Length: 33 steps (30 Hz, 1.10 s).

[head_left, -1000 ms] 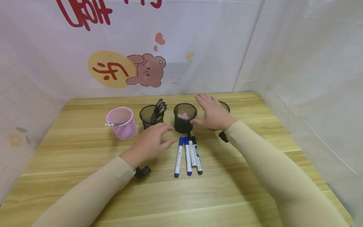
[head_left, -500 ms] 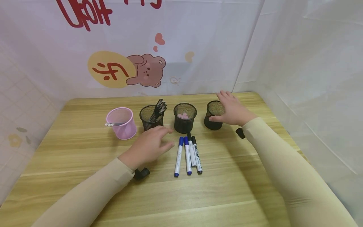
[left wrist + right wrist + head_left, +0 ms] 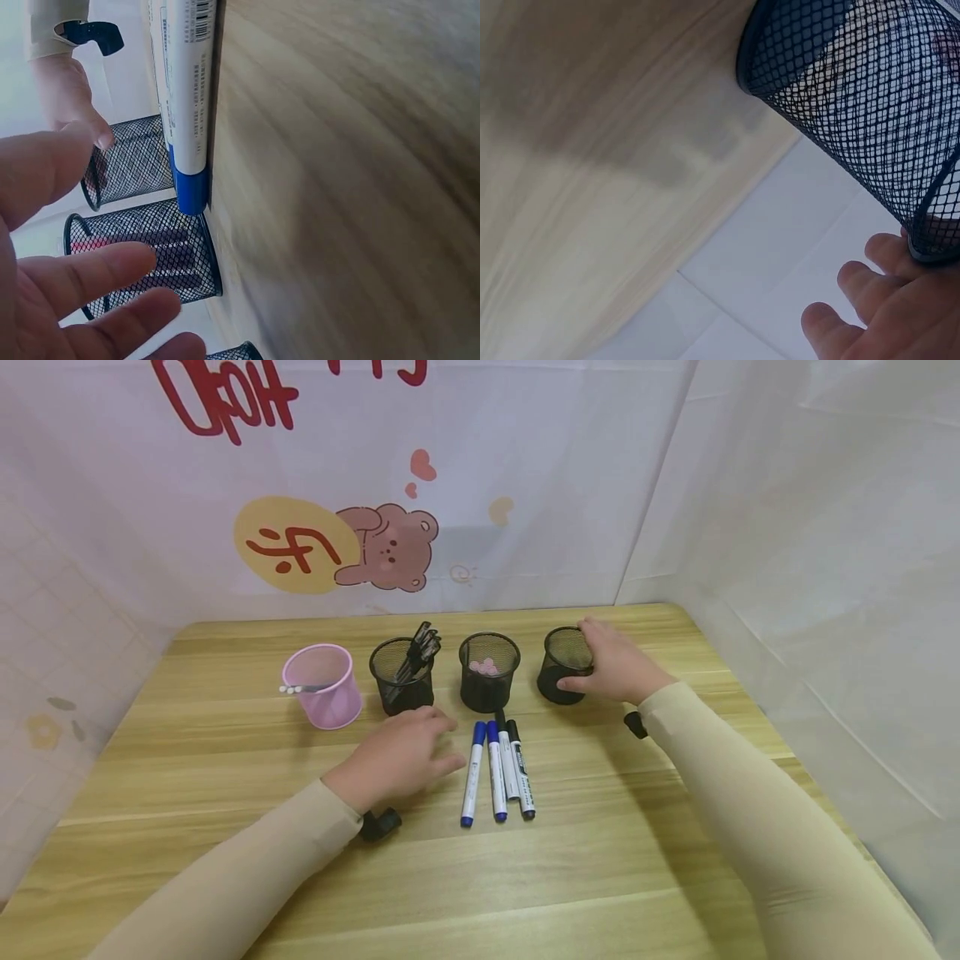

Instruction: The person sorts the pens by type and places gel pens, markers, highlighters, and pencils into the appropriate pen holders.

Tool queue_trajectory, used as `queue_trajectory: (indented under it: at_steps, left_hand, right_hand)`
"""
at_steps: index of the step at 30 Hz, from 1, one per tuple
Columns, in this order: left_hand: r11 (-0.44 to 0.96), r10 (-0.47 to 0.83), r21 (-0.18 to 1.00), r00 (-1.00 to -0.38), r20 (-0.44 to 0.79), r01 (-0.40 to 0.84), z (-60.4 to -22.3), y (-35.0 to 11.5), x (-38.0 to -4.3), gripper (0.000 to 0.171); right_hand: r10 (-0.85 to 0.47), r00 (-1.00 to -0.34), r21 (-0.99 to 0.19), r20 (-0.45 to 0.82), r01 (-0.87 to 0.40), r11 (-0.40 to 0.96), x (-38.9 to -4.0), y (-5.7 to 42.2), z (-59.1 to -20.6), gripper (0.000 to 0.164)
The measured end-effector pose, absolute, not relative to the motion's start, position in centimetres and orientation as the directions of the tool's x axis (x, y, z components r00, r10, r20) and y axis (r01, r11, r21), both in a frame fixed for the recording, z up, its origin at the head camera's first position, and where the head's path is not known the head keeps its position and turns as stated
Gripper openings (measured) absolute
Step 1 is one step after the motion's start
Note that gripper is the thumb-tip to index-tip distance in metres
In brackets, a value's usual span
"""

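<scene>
At the right end of a row of cups, my right hand holds a black mesh pen cup, thumb on its near side and fingers at the far rim. In the right wrist view the fingers curve behind the rim of that cup. My left hand is held over the table with relaxed, spread fingers and nothing in them. Beside it lie two blue-capped markers and two black-capped markers. One blue-capped marker shows close up in the left wrist view.
A pink cup with white-tipped sticks stands at the left. Beside it are a mesh cup of black pens and another mesh cup with pink-topped items. A printed white cloth rises behind the wooden table.
My right hand has moved right, from between the two right-hand cups to the rightmost one, and has closed around it. The left hand stays near the markers, shifting only slightly.
</scene>
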State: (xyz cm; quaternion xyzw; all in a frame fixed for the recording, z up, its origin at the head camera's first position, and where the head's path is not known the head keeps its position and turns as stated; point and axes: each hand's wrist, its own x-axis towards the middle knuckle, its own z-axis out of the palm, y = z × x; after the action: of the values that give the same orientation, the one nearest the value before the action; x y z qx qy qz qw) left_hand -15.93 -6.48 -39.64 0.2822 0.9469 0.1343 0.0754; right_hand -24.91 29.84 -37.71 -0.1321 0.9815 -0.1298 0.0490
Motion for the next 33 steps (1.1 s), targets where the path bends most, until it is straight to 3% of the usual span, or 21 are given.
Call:
queue_trajectory:
  at_steps: [10, 18, 33]
  left_hand:
    - [0.815, 0.561, 0.274, -0.813, -0.156, 0.51, -39.9, -5.1, -15.6, 0.068]
    - [0.825, 0.564, 0.184, -0.804, -0.187, 0.535, -40.6, -4.1, -15.5, 0.078]
    - [0.82, 0.568, 0.206, -0.802, -0.184, 0.534, -40.4, -3.7, -15.0, 0.075]
  right_hand:
    - [-0.26, -0.965, -0.253, -0.043, -0.241, 0.937, -24.8, 29.3, -38.3, 0.113]
    - [-0.262, -0.965, -0.249, -0.033, -0.246, 0.937, -24.9, 29.4, -38.4, 0.113]
    - [-0.253, -0.967, -0.253, -0.033, -0.237, 0.938, -25.0, 29.4, -38.5, 0.114]
